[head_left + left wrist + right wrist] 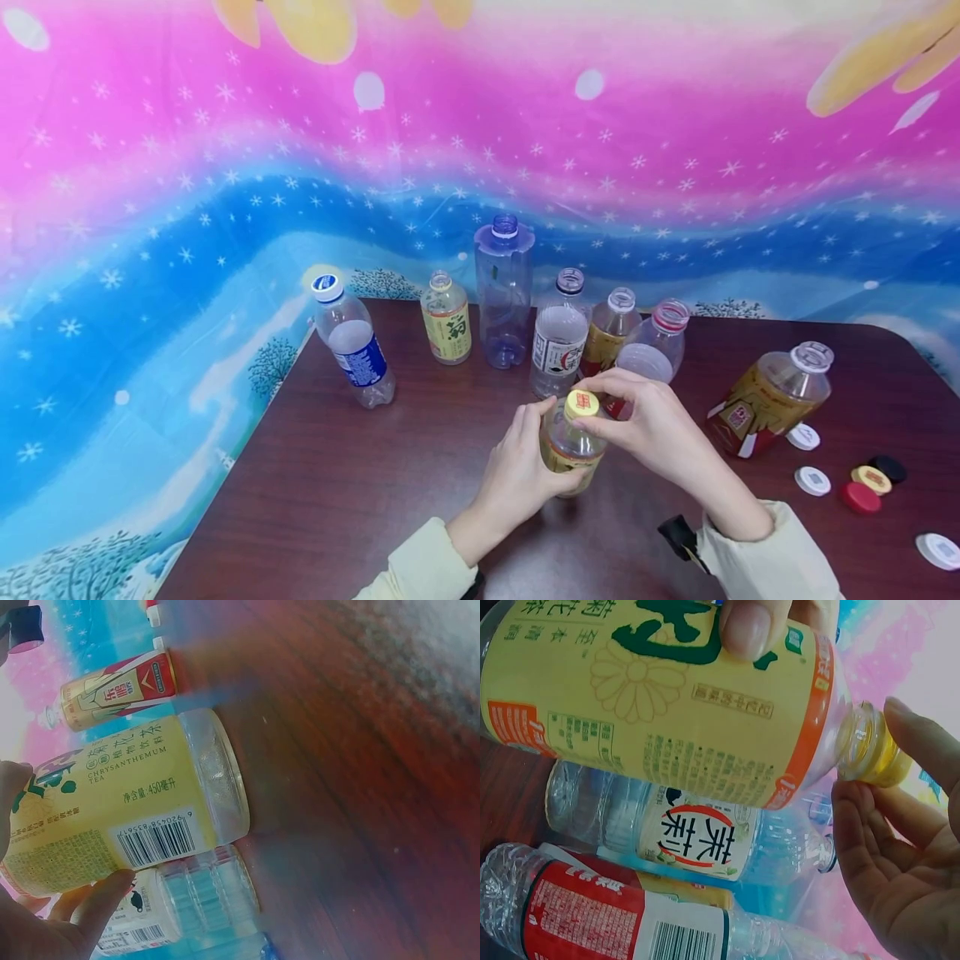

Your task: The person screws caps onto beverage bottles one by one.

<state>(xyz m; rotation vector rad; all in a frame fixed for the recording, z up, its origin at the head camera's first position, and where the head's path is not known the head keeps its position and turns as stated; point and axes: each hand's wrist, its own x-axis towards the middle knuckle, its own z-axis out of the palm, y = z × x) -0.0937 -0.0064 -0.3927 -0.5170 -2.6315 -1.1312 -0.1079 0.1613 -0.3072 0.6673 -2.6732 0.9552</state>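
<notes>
The head view is looking down across the table (pixel 337 500). From close by, both wrist views are sharing one yellow-labelled bottle (pixel 150 787).

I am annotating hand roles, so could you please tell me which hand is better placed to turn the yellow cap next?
Probably the right hand: it pinches the yellow cap atop the chrysanthemum tea bottle, while the left hand grips the body below and seems better suited to steadying.
</notes>
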